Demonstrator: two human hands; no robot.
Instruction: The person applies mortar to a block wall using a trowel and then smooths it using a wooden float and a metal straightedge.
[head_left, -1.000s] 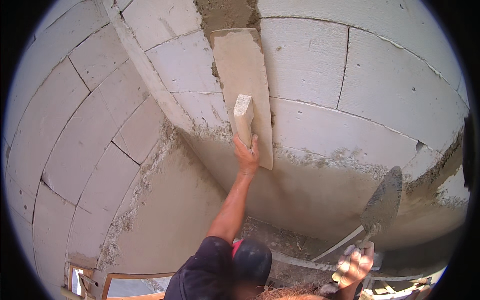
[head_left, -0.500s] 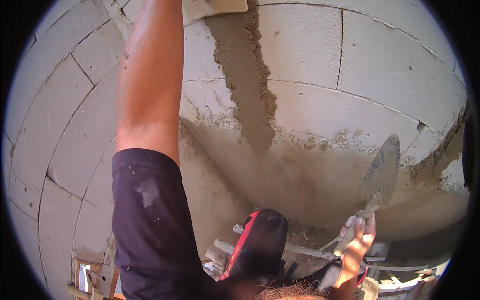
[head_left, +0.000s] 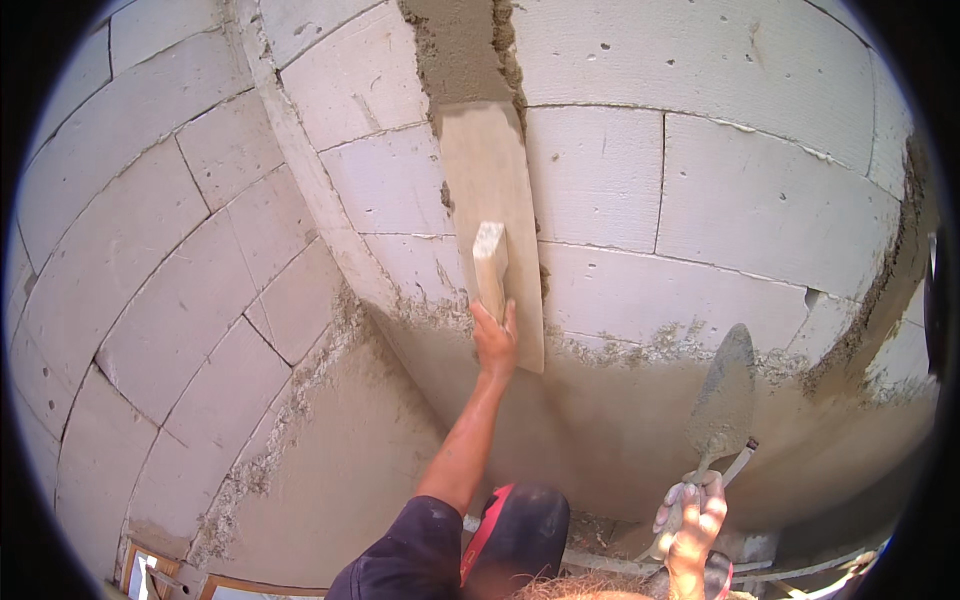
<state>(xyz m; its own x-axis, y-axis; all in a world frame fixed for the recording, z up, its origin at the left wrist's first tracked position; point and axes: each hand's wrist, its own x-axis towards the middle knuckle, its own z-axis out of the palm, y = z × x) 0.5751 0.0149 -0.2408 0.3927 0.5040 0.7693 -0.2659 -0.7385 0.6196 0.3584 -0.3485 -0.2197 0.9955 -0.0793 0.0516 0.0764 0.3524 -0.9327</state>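
Note:
My left hand [head_left: 495, 335] is closed round the handle of a long wooden plastering float [head_left: 490, 160]. The float's board lies over a vertical strip of wet grey mortar [head_left: 455, 50] on the block wall, and mortar shows above it and along its edges. Lower right, my right hand [head_left: 692, 525] grips a pointed trowel [head_left: 725, 390] by its handle, blade upward and smeared with mortar. A thin pale stick with a dark tip [head_left: 741, 460] juts out beside the trowel's neck, by my fingers; I cannot make out what it is.
Pale blocks [head_left: 600, 170] form the wall ahead, meeting a left wall [head_left: 150, 270] at a corner. Smooth grey plaster [head_left: 620, 430] covers the lower part. Another mortar strip [head_left: 870, 350] runs down the right. My knee [head_left: 525, 540] and window frames [head_left: 150, 575] are below.
My left arm has come down from high overhead, bringing the float into full view lower on the mortar strip. The trowel has shifted slightly left and down; the view has tilted.

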